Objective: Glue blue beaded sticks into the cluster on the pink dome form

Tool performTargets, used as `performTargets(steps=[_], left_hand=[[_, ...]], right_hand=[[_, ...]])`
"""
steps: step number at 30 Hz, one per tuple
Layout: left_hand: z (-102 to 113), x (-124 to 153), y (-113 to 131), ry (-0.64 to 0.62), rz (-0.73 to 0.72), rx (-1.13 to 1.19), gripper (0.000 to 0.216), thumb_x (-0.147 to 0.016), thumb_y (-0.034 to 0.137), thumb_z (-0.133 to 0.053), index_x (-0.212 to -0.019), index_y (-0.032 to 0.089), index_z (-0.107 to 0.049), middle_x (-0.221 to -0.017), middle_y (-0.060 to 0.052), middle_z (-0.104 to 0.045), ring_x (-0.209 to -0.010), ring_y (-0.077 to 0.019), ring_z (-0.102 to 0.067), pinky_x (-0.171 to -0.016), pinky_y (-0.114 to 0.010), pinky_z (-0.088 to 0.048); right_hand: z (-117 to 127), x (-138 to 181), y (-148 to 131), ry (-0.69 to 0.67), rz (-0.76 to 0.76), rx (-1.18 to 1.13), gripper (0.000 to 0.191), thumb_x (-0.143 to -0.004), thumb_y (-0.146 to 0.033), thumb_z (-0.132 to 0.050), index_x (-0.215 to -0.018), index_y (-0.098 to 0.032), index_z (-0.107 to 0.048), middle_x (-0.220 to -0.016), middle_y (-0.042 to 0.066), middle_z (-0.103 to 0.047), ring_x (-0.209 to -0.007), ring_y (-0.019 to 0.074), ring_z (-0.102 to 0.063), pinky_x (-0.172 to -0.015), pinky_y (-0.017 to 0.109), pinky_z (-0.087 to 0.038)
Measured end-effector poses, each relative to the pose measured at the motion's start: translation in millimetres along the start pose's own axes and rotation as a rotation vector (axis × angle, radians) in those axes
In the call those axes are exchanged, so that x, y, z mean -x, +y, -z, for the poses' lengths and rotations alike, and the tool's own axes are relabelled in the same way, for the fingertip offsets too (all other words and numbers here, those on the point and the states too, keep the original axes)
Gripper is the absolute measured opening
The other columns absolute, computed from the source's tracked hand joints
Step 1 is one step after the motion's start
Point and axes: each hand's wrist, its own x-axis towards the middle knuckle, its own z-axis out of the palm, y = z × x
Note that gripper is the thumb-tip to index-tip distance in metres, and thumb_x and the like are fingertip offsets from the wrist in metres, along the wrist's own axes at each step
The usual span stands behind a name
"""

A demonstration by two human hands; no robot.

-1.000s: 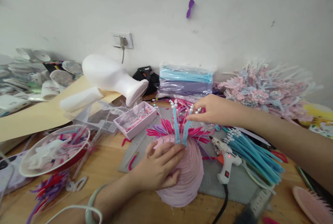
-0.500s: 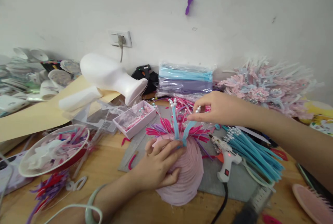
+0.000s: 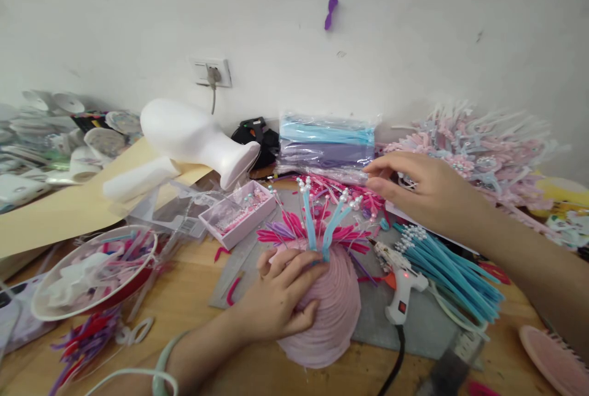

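Observation:
My left hand (image 3: 288, 298) grips the pink ridged dome (image 3: 335, 316), its fingers curled over the top. Near those fingertips, two light-blue pipe cleaners (image 3: 329, 233) rise from the dome in a V, with white pearl beads at their tips. Magenta pipe-cleaner loops (image 3: 294, 227) and thin beaded wires fan out behind them. My right hand (image 3: 409, 184) hovers beyond and to the right of the blue stems, its thumb and fingers apart and no object visible between them. Below it lies a bundle of blue pipe cleaners (image 3: 455, 276) with pearl ends.
A glue gun (image 3: 405, 288) with a lit red light lies right of the dome on a grey mat (image 3: 423, 328). A pink bead box (image 3: 239, 215), a bowl of scraps (image 3: 96, 310) and a white foam head (image 3: 184, 132) are on the left. Wrapped pipe cleaners (image 3: 326, 138) lie by the wall.
My right hand has let go of the right-hand blue stem's beaded end and moved away to the right. The pearl tips now show. My left hand stays on the dome.

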Motion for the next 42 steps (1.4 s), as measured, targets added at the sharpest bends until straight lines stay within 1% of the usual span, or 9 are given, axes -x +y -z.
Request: performTargets(steps=[3, 7, 9, 15, 19, 25, 32, 37, 42], left_hand=[[0, 1, 0, -0.003, 0.002, -0.007, 0.043, -0.078, 0.035, -0.044, -0.12, 0.026, -0.051, -0.114, -0.003, -0.056, -0.102, -0.0212, -0.043, -0.094, -0.036, -0.018], [0, 1, 0, -0.017, -0.002, -0.014, 0.044, -0.079, 0.035, -0.043, -0.121, 0.026, -0.049, -0.115, -0.003, -0.056, -0.102, -0.0217, -0.043, -0.094, -0.037, -0.02], [0, 1, -1, -0.012, -0.01, -0.017, 0.043, -0.078, 0.033, -0.044, -0.12, 0.026, -0.05, -0.116, -0.003, -0.056, -0.103, -0.0217, -0.042, -0.094, -0.037, -0.02], [-1, 1, -2, -0.002, -0.02, -0.024, 0.042, -0.078, 0.032, -0.045, -0.119, 0.025, -0.051, -0.116, -0.003, -0.057, -0.103, -0.022, -0.042, -0.092, -0.037, -0.02], [-2, 1, -3, -0.008, -0.018, -0.016, 0.042, -0.078, 0.032, -0.045, -0.119, 0.026, -0.051, -0.117, -0.003, -0.057, -0.103, -0.0223, -0.042, -0.089, -0.037, -0.021], [-2, 1, -2, 0.002, -0.023, -0.01, 0.043, -0.077, 0.03, -0.046, -0.12, 0.025, -0.05, -0.118, -0.002, -0.056, -0.102, -0.0219, -0.043, -0.089, -0.037, -0.021], [-2, 1, -2, 0.006, -0.022, -0.016, 0.042, -0.078, 0.031, -0.045, -0.12, 0.026, -0.05, -0.118, -0.002, -0.056, -0.103, -0.0219, -0.043, -0.09, -0.036, -0.021], [-2, 2, -2, 0.012, -0.017, -0.013, 0.042, -0.079, 0.032, -0.044, -0.12, 0.026, -0.05, -0.117, -0.003, -0.056, -0.103, -0.022, -0.043, -0.09, -0.036, -0.023], [-1, 1, -2, 0.003, -0.018, 0.011, 0.042, -0.079, 0.032, -0.044, -0.12, 0.025, -0.05, -0.116, -0.005, -0.056, -0.103, -0.0227, -0.044, -0.088, -0.036, -0.024]], right_hand=[[4, 31, 14, 0.15, -0.135, 0.033, 0.03, -0.083, -0.047, -0.043, -0.083, -0.025, -0.063, -0.09, 0.003, -0.066, -0.084, 0.0219, -0.059, -0.068, 0.032, -0.043], [-8, 82, 62, 0.06, -0.542, 0.083, 0.031, -0.078, -0.049, -0.047, -0.075, -0.023, -0.065, -0.078, 0.004, -0.067, -0.073, 0.0225, -0.06, -0.061, 0.031, -0.043], [-20, 109, 92, -0.114, -0.717, 0.108, 0.03, -0.074, -0.047, -0.049, -0.07, -0.023, -0.066, -0.074, 0.004, -0.068, -0.069, 0.0234, -0.061, -0.06, 0.033, -0.042], [-46, 167, 138, -0.242, -0.818, 0.209, 0.019, -0.062, -0.04, -0.055, -0.056, -0.022, -0.06, -0.06, 0.005, -0.065, -0.058, 0.0225, -0.059, -0.054, 0.031, -0.039], [-44, 174, 132, -0.252, -0.797, 0.264, 0.016, -0.062, -0.033, -0.051, -0.051, -0.022, -0.055, -0.055, 0.004, -0.061, -0.056, 0.0218, -0.057, -0.053, 0.031, -0.038], [-16, 165, 120, -0.194, -0.871, 0.118, 0.027, -0.06, -0.045, -0.052, -0.047, -0.022, -0.057, -0.056, 0.005, -0.064, -0.059, 0.0244, -0.059, -0.055, 0.033, -0.042], [5, 156, 104, 0.081, -0.947, 0.054, 0.021, -0.059, -0.042, -0.058, -0.059, -0.024, -0.068, -0.071, 0.007, -0.07, -0.074, 0.0302, -0.062, -0.067, 0.038, -0.045], [-10, 144, 78, 0.457, -0.97, -0.238, 0.032, -0.061, -0.047, -0.061, -0.075, -0.019, -0.068, -0.071, 0.006, -0.067, -0.063, 0.0215, -0.057, -0.061, 0.034, -0.046], [-45, 125, 53, 0.477, -0.783, -0.748, 0.027, -0.059, -0.044, -0.07, -0.07, -0.02, -0.065, -0.069, 0.004, -0.066, -0.053, 0.0129, -0.052, -0.055, 0.028, -0.047]])
